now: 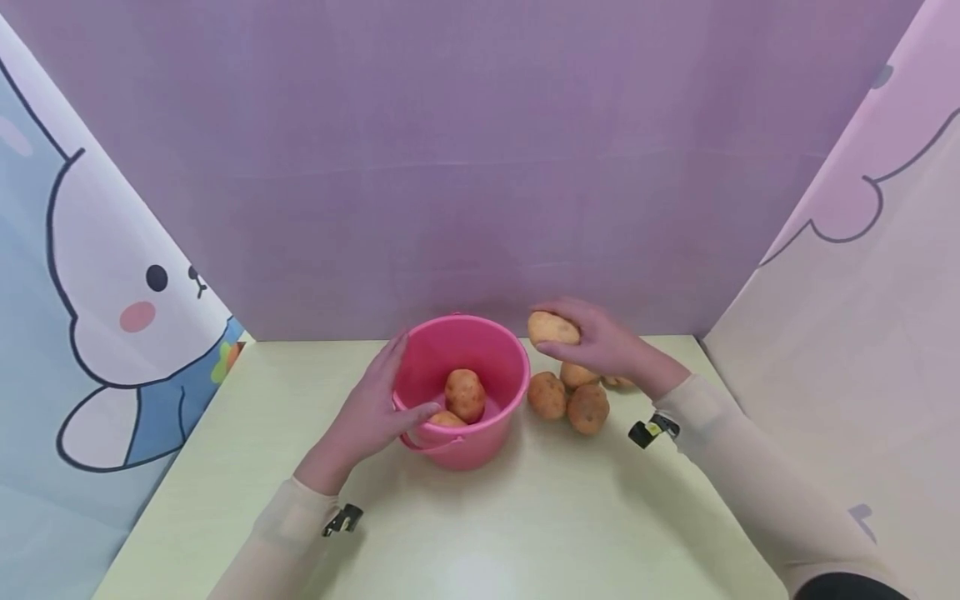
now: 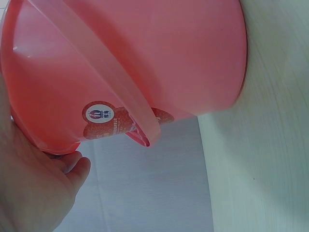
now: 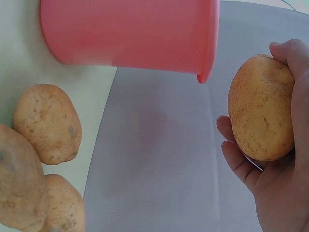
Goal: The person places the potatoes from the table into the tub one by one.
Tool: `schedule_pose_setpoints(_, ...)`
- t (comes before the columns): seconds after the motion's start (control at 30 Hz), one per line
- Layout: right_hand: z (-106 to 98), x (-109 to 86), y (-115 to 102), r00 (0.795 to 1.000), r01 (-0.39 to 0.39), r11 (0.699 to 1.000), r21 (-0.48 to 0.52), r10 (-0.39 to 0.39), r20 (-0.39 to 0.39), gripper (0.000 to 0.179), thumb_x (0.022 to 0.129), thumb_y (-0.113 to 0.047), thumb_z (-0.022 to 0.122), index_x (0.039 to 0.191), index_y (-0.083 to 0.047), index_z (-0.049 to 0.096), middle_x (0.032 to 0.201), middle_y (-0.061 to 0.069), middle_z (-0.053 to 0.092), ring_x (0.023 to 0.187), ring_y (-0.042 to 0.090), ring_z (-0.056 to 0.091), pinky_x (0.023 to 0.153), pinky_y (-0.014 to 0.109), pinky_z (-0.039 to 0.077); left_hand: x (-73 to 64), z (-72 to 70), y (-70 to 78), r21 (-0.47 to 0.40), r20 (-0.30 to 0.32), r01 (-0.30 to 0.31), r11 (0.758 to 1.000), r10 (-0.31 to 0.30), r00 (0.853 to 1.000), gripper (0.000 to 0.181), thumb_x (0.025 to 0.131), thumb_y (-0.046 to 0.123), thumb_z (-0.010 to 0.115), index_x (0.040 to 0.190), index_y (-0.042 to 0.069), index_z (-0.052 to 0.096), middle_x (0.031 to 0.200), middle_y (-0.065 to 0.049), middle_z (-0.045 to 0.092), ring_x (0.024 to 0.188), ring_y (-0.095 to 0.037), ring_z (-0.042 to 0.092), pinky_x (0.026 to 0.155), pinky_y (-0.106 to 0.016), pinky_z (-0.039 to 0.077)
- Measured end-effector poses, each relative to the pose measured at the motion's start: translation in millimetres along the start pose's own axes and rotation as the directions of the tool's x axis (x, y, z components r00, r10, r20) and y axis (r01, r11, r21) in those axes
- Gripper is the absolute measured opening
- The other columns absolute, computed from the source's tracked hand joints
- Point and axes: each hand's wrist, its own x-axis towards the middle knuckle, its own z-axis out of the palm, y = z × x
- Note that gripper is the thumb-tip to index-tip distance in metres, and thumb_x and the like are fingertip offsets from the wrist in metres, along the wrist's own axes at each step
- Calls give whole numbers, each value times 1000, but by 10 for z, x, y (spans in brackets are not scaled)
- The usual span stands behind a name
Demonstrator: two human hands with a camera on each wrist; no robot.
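A pink bucket (image 1: 480, 442) stands upright on the table, with a potato (image 1: 465, 395) and part of a second potato (image 1: 447, 419) visible inside. My left hand (image 1: 375, 408) holds its left rim, the thumb lying over the near edge; the left wrist view shows that hand (image 2: 34, 183) at the rim, beside the bucket's hanging handle (image 2: 111, 72). To the right of the bucket and above the table, my right hand (image 1: 600, 337) grips a pale potato (image 1: 553, 329). In the right wrist view, fingers and thumb curl round this potato (image 3: 263, 108), apart from the bucket.
Several more potatoes (image 1: 588, 408) lie on the table right of the bucket, below my right hand. A purple-grey panel (image 1: 480, 183) rises behind the pale table (image 1: 480, 533). Printed panels with a rabbit (image 1: 127, 275) and a pink cloud shape flank the sides.
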Motion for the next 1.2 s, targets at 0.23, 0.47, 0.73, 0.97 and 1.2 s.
schedule_pose_setpoints(0.23, 9, 93, -41, 998, 61, 998, -31, -61, 6, 60, 101, -44, 82, 155, -25, 64, 145, -1, 67, 125, 22, 64, 101, 54, 58, -17, -13, 20, 4, 1, 9, 1000, -9, 1000, 118, 88, 47, 94, 179, 28, 21, 181, 0, 25, 159, -37, 35, 97, -61, 64)
schedule_pose_setpoints(0.47, 64, 173, -84, 996, 80, 997, -6, -80, 26, 59, 101, -44, 83, 153, -24, 65, 136, -4, 69, 120, 19, 65, 97, 48, 60, -14, -16, 28, 9, 6, 20, 1000, -20, 1000, 120, 88, 49, 94, 179, 27, 20, 181, 0, 25, 160, -37, 35, 99, -61, 63)
schedule_pose_setpoints(0.73, 109, 247, -203, 996, 62, 998, 25, -64, 58, 60, 100, -47, 83, 153, -26, 64, 137, -6, 68, 120, 19, 64, 97, 47, 60, -19, -20, 46, 2, 9, 37, 999, -37, 999, 122, 85, 54, 94, 179, 28, 20, 180, 1, 27, 158, -35, 37, 97, -59, 64)
schedule_pose_setpoints(0.97, 176, 310, -283, 995, 33, 998, 54, -38, 91, 58, 99, -42, 85, 152, -30, 65, 133, -9, 67, 117, 18, 63, 91, 42, 64, -15, -19, 52, 9, 7, 42, 999, -42, 999, 122, 84, 55, 94, 179, 29, 21, 180, 1, 27, 158, -35, 37, 97, -60, 64)
schedule_pose_setpoints(1.2, 254, 379, -321, 990, 80, 994, 78, -89, 109, 56, 99, -41, 85, 150, -31, 65, 132, -11, 66, 115, 17, 64, 86, 39, 65, -10, -13, 45, 6, 4, 41, 999, -41, 999, 122, 84, 55, 94, 179, 30, 21, 179, 1, 28, 157, -35, 38, 97, -59, 64)
